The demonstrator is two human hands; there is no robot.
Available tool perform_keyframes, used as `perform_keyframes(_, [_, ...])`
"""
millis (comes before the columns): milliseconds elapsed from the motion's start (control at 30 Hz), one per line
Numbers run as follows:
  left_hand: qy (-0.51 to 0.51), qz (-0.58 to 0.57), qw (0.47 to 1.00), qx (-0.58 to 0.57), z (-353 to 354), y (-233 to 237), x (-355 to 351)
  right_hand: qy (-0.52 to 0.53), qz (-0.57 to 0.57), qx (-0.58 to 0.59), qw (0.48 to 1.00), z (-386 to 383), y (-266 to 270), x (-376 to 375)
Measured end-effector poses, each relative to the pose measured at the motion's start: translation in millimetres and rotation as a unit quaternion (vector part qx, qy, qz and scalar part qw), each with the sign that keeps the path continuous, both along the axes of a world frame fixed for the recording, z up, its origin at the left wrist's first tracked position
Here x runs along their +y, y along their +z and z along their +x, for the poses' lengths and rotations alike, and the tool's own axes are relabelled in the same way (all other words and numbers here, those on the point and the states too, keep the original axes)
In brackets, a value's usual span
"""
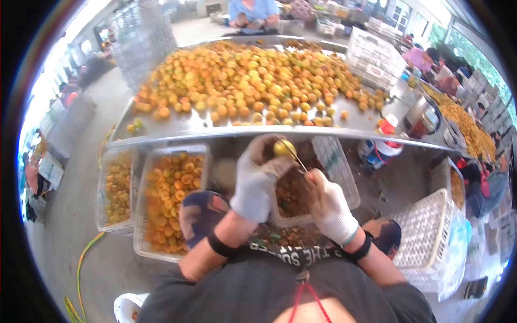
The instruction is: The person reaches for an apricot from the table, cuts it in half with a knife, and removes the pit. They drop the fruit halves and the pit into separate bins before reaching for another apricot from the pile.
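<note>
My left hand, in a white knit glove, has its fingers closed round a yellow-green apricot. A thin-bladed knife lies across the fruit, its blade against the fruit's side. The handle is in the fist of my gloved right hand. Both hands are just in front of the table's near edge, above a crate of brown scraps. On the metal table spreads a large heap of orange and yellow apricots.
Left of my knees stand two crates of apricots, the nearer crate full of cut-looking ones. A white basket stands at my right. A red-lidded bottle is by the table edge. Across the table sits a person. A hose lies on the floor.
</note>
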State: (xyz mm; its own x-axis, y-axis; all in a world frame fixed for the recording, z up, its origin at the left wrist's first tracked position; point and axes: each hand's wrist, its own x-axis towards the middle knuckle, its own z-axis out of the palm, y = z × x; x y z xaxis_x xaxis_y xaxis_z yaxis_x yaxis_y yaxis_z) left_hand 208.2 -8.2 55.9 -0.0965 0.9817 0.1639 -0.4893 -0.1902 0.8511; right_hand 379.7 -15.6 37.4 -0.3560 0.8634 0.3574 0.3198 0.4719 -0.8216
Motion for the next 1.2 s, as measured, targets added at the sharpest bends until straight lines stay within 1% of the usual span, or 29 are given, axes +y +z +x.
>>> perform_keyframes(33, [0.014,0.016,0.999,0.032,2.2,3.4,-2.8,0.019,0.037,0.021,0.999,-1.5,-3.9,4.5])
perform_keyframes(67, [0.017,0.013,1.0,0.017,5.4,3.5,-3.4,0.021,0.063,-0.053,0.996,-0.1,9.4,-2.6])
perform_keyframes(100, [0.02,-0.001,1.0,0.023,3.9,1.2,-1.7,0.011,0.141,-0.073,0.987,-4.2,5.9,-0.7])
perform_keyframes(133, [0.009,0.0,1.0,-0.008,5.1,-3.3,0.5,-0.006,0.016,-0.062,0.998,1.0,-13.3,3.5])
perform_keyframes(167, [-0.004,0.012,0.999,-0.046,6.3,-13.3,6.7,-0.019,0.042,-0.074,0.996,-5.4,3.4,-1.2])
perform_keyframes(200, [-0.018,0.013,0.997,-0.079,7.7,-22.1,10.6,-0.025,0.063,-0.088,0.994,-5.7,0.8,-0.4])
perform_keyframes(267, [-0.037,0.008,0.995,-0.088,6.6,-20.8,9.4,-0.022,0.016,-0.078,0.997,-7.9,-3.4,2.1])
perform_keyframes(300, [-0.031,0.013,0.996,-0.086,7.8,-20.1,9.2,-0.015,0.021,-0.076,0.997,-10.0,-3.9,2.4])
perform_keyframes(367, [-0.028,-0.005,0.99,-0.139,11.0,-20.4,8.7,-0.023,0.062,-0.057,0.996,-14.3,-4.6,1.0])
perform_keyframes(400, [-0.021,-0.006,0.99,-0.139,11.4,-22.6,9.9,-0.015,0.06,-0.056,0.996,-15.5,-5.3,0.6])
perform_keyframes(467, [-0.025,-0.003,0.992,-0.121,12.4,-25.2,14.6,-0.027,-0.001,-0.073,0.997,-15.3,-5.0,2.0])
perform_keyframes(500, [-0.015,-0.008,0.994,-0.108,13.9,-25.7,15.8,-0.027,-0.001,-0.074,0.997,-16.2,-4.7,2.1])
perform_keyframes(533, [-0.018,-0.007,0.994,-0.109,15.5,-24.3,15.5,-0.026,0.023,-0.065,0.997,-16.6,-5.1,1.8])
perform_keyframes(600, [0.015,-0.014,0.995,-0.101,19.6,-21.3,15.8,-0.038,0.049,-0.056,0.997,-15.6,-8.0,3.5])
perform_keyframes(667, [0.008,-0.01,0.995,-0.101,18.2,-24.3,20.0,-0.038,0.044,-0.029,0.998,-17.6,-12.8,4.8])
perform_keyframes(700, [0.006,-0.01,0.995,-0.102,20.5,-26.6,21.7,-0.039,-0.003,-0.035,0.999,-17.6,-12.7,3.5])
perform_keyframes(733, [0.016,-0.02,0.994,-0.105,23.1,-24.8,23.4,-0.033,0.027,-0.036,0.998,-20.8,-9.1,4.1])
perform_keyframes(767, [0.009,-0.005,0.995,-0.098,21.4,-22.2,23.2,-0.031,0.049,-0.039,0.998,-21.9,-8.0,4.2])
perform_keyframes(800, [-0.002,0.005,0.996,-0.094,19.2,-21.8,22.4,-0.038,0.091,-0.025,0.995,-19.6,-20.4,9.0])
perform_keyframes(833, [-0.026,-0.015,0.994,-0.106,16.3,-27.3,23.7,-0.032,0.266,-0.076,0.96,-24.0,4.0,-0.1])
perform_keyframes(867, [-0.049,-0.033,0.991,-0.117,14.8,-34.2,26.9,-0.025,0.125,-0.084,0.988,-20.5,5.8,-1.0])
perform_keyframes(900, [-0.061,-0.021,0.991,-0.12,16.0,-36.6,27.8,-0.075,0.015,-0.061,0.995,-19.6,-1.2,2.7])
perform_keyframes(933, [-0.068,0.0,0.99,-0.121,15.0,-34.8,27.9,-0.098,0.037,-0.039,0.994,-21.2,-4.0,3.9])
perform_keyframes(967, [-0.086,0.036,0.99,-0.102,15.0,-19.9,21.3,-0.103,0.017,-0.031,0.994,-19.8,-0.2,1.9])
perform_keyframes(1000, [-0.095,0.034,0.99,-0.103,18.2,-15.7,20.4,-0.107,0.001,-0.022,0.994,-18.1,3.3,1.0])
perform_keyframes(1067, [-0.063,0.044,0.997,0.003,22.1,-14.1,18.2,-0.113,0.011,-0.035,0.993,-16.5,-4.8,3.6])
perform_keyframes(1100, [-0.072,0.025,0.997,0.016,20.6,-15.9,18.3,-0.11,0.023,-0.047,0.992,-16.0,-7.9,4.6])
perform_keyframes(1133, [-0.076,0.023,0.997,0.015,20.7,-18.2,19.6,-0.114,0.022,-0.048,0.992,-15.8,-6.6,5.3])
perform_keyframes(1200, [-0.119,-0.067,0.989,-0.055,21.6,-23.4,21.9,-0.119,-0.03,-0.079,0.989,-16.2,-3.1,6.3])
